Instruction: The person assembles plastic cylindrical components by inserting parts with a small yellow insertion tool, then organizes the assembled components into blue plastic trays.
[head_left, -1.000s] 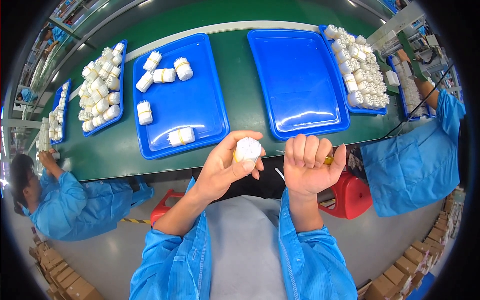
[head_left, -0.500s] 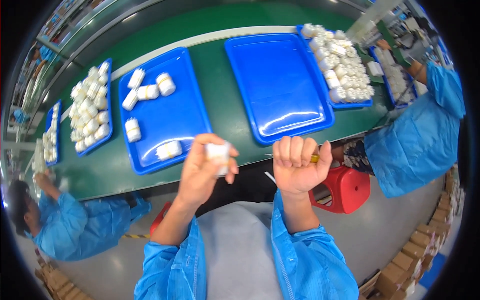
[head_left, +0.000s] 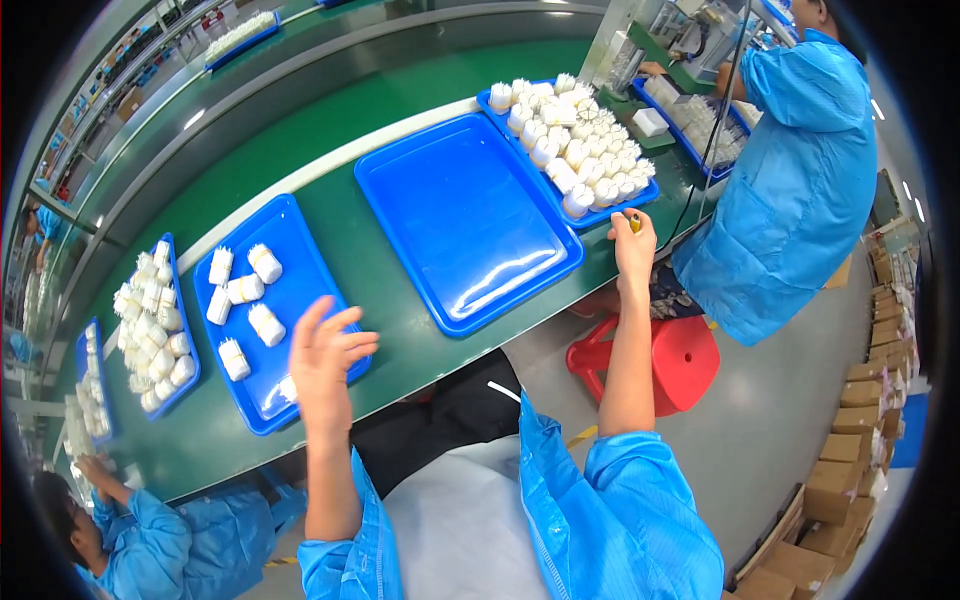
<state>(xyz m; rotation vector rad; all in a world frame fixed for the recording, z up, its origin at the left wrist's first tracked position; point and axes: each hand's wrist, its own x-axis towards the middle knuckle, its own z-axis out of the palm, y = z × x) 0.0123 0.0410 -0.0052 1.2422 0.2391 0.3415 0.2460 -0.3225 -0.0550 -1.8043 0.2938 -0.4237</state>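
Observation:
My left hand (head_left: 325,365) is open, fingers spread, above the near right edge of a blue tray (head_left: 318,290). Several white cylindrical bundles (head_left: 267,325) with yellowish bands lie loosely in that tray; one is partly hidden behind the hand. My right hand (head_left: 633,255) is closed around a small tool with a yellow handle (head_left: 635,223), the rest of it hidden in the fingers. It is beside the near corner of another tray, packed with white bundles (head_left: 590,150) standing close together. Between these two trays lies a bare blue tray (head_left: 470,220).
The trays sit on a green bench (head_left: 350,225). Two more trays with white bundles (head_left: 155,335) are at the left. Co-workers in blue coats (head_left: 790,170) work at both sides. A red stool (head_left: 680,365) stands at the right, with cardboard boxes (head_left: 835,475) beyond.
My left hand has let go of a white bundle, and one more lies in the left tray. My right hand has moved up and right, toward the full tray, with the yellow-handled tool. The view has turned.

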